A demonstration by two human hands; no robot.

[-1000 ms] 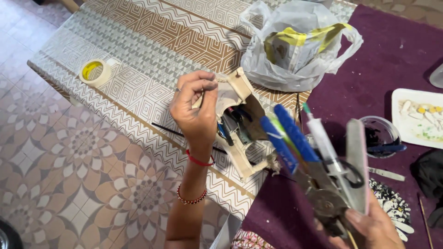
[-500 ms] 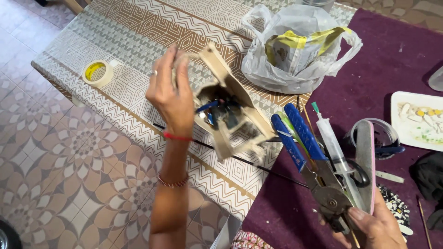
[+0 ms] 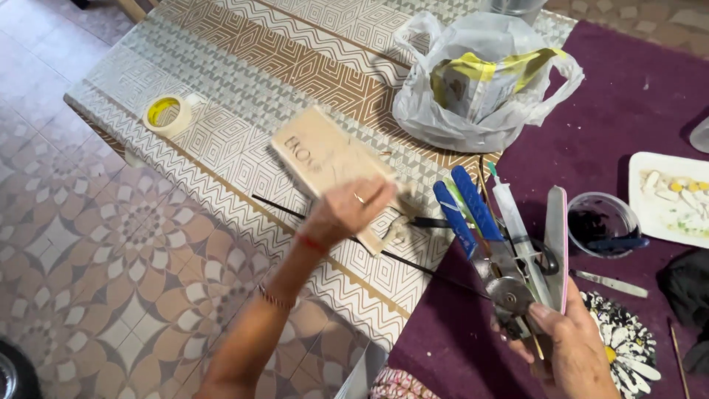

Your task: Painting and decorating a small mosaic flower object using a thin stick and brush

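Patterned tablecloth (image 3: 244,81) below; my left hand (image 3: 347,214) clasps a wooden box (image 3: 332,166), long axis ten-to-four o'clock. My right hand (image 3: 572,347) grips bundled tools (image 3: 509,244) pointing twelve o'clock.

Matt pale wooden box (image 3: 334,164); crinkled glossy plastic bag (image 3: 484,77); purple cloth (image 3: 628,111) (felt-like, matt).

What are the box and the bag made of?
Box: looks like bare, unvarnished wood, pale tan and matte, held by the left hand. Bag: thin translucent plastic, glossy and crinkled, contents showing through.
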